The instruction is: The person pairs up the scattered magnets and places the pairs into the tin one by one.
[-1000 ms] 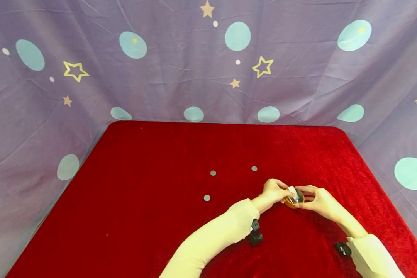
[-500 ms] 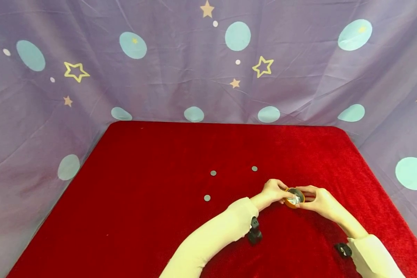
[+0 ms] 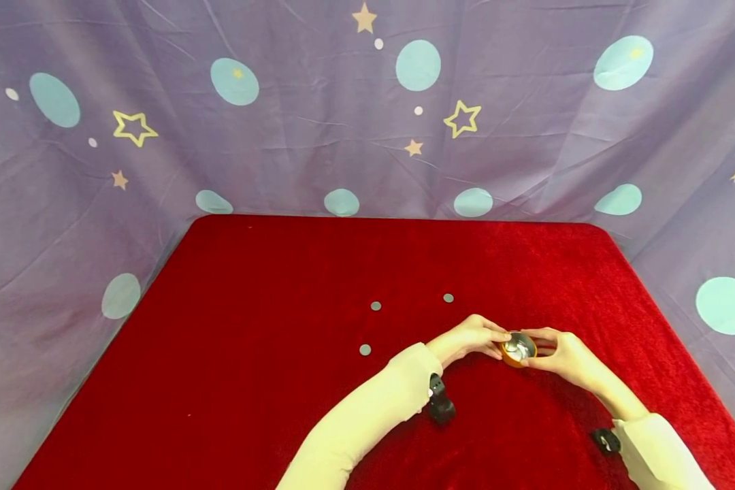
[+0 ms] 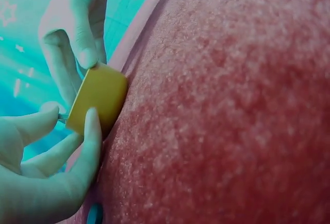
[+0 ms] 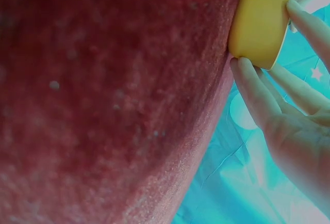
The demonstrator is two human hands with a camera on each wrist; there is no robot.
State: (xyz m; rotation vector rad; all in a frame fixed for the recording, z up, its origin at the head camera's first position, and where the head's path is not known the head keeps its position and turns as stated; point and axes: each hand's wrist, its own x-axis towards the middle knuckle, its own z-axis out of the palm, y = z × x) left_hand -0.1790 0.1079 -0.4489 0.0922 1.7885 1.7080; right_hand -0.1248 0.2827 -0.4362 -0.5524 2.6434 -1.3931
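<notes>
A small round orange-yellow bowl (image 3: 514, 363) stands on the red cloth, its inside silvery and shiny; I cannot tell what lies in it. My left hand (image 3: 473, 336) holds its left side, fingers against the outer wall and thumb at the rim. In the left wrist view a thin grey edge shows between that thumb and the bowl (image 4: 103, 95); its kind is unclear. From the right, my right hand (image 3: 565, 354) grips the bowl (image 5: 259, 25) with thumb and fingers spread round the wall. Three small grey coin-like discs lie to the left: one (image 3: 376, 306), another (image 3: 448, 298) and a nearer one (image 3: 365, 350).
Red plush cloth (image 3: 251, 327) covers the table. A purple curtain (image 3: 318, 136) with stars and dots hangs behind it and along both sides. Black wrist cameras sit below the left (image 3: 441, 401) and right (image 3: 606, 441) cuffs.
A white piece sticking up at the bowl's rim a second ago has gone down out of sight. My left hand has drawn back slightly left, its thumb now at the rim. The right hand keeps its place.
</notes>
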